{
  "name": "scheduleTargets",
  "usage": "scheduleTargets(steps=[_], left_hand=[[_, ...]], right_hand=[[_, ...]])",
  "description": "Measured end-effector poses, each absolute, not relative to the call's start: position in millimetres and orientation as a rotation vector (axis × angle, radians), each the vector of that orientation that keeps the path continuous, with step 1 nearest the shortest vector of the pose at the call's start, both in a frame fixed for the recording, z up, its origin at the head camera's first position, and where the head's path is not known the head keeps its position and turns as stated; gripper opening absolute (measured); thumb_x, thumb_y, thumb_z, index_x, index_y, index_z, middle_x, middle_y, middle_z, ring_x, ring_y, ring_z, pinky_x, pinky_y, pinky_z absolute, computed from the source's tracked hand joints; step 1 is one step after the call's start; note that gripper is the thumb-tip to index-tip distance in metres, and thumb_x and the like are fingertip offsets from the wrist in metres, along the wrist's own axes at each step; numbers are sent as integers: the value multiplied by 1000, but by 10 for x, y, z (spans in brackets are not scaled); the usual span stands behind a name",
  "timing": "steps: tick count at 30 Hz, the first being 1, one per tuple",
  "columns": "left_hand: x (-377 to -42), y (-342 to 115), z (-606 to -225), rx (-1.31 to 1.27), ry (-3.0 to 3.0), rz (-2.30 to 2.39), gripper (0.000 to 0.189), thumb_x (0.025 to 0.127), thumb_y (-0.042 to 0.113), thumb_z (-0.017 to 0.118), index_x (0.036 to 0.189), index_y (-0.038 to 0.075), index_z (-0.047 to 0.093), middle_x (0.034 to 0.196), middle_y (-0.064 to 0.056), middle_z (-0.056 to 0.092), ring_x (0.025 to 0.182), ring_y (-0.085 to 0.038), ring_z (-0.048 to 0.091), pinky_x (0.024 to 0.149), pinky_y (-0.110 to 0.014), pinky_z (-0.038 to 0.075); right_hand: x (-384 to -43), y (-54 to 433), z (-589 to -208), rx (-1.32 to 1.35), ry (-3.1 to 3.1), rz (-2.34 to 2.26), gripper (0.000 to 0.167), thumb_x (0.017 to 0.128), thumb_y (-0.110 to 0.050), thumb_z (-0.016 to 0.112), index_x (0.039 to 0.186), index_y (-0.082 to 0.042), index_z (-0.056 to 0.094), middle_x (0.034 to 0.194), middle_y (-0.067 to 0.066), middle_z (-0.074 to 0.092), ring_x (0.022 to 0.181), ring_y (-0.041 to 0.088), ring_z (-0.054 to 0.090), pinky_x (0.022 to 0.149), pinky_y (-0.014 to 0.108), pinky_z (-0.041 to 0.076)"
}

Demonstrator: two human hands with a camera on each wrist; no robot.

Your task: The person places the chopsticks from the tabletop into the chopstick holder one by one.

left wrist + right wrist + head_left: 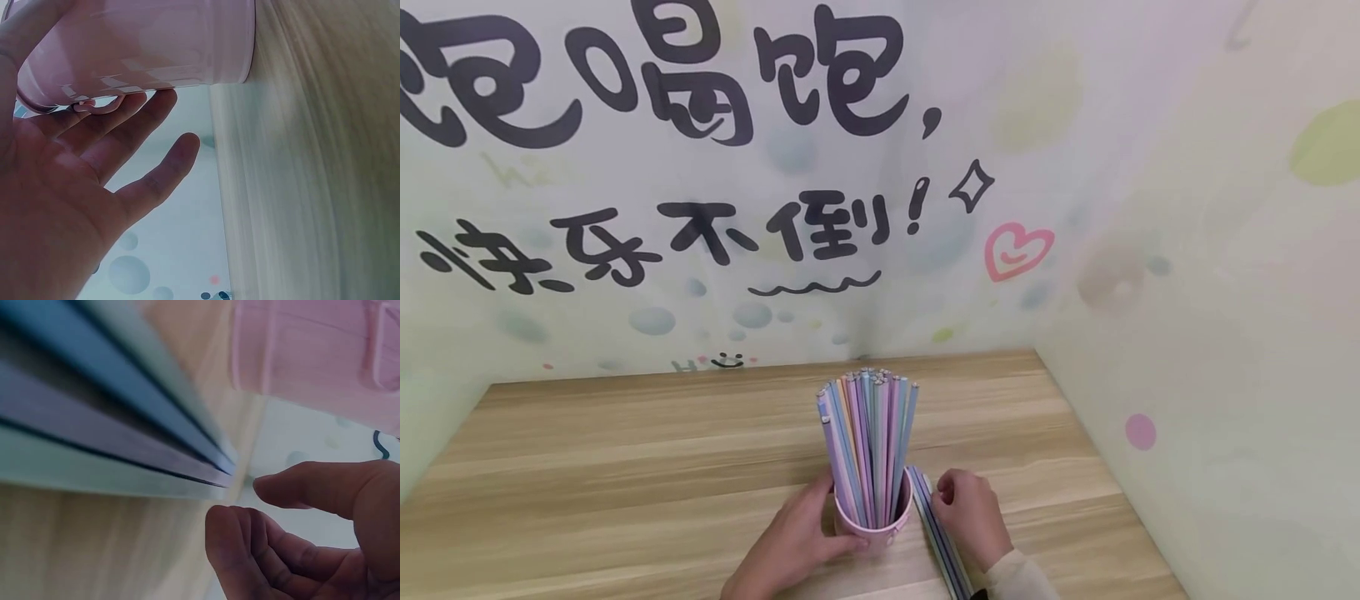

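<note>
A pink cup [871, 542] stands on the table, filled with upright pastel pencils [868, 442]. My left hand [797, 537] holds the cup from the left, thumb across the near side and fingers around the far side. In the left wrist view, fingertips touch the cup wall [144, 44] near a small pink loop, the little finger apart. Just right of the cup, several more pencils [936, 525] lie side by side on the table. Beside their far end is my right hand [970, 512], fingers bent, with a gap between thumb and fingertips [224, 531] and nothing in it.
The wooden table [625, 467] meets a white wall [865, 325] with large black lettering behind the cup. A second wall [1225, 375] runs along the right edge. A small black object [979, 595] shows at the bottom, by the right sleeve [1021, 577].
</note>
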State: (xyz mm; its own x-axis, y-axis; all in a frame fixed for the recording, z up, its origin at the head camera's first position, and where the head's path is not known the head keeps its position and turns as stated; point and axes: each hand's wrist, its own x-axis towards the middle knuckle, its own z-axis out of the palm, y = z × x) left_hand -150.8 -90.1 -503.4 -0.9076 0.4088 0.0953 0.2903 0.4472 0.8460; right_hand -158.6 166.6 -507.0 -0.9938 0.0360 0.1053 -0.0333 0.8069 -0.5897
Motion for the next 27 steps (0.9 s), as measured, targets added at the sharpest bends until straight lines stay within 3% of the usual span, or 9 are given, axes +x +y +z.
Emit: scheduleTargets(steps=[10, 20, 27], left_hand=[[-1498, -896, -5007, 614, 2558, 1458, 99, 72, 49, 85, 152, 18, 36, 144, -3, 53, 131, -22, 48, 109, -51, 40], [-1499, -901, -5009, 620, 2542, 1470, 100, 72, 50, 84, 153, 21, 34, 145, -1, 52, 132, -21, 47, 109, -50, 39], [-1500, -901, -5002, 625, 2538, 1473, 101, 72, 49, 85, 154, 21, 33, 146, -2, 52, 132, -21, 47, 110, -50, 39]], right_hand=[[-1553, 1699, -5151, -34, -2980, 828, 12, 76, -3, 73, 71, -7, 63, 67, -1, 58, 60, 13, 51, 55, 29, 46], [-1533, 1801, -5150, -58, -2991, 749, 16, 73, -3, 73, 66, -8, 60, 62, 0, 55, 54, 15, 49, 50, 30, 43], [-1550, 1992, -5112, -141, -2972, 843, 10, 74, -2, 72, 69, -5, 64, 64, 2, 59, 56, 15, 52, 49, 28, 46]])
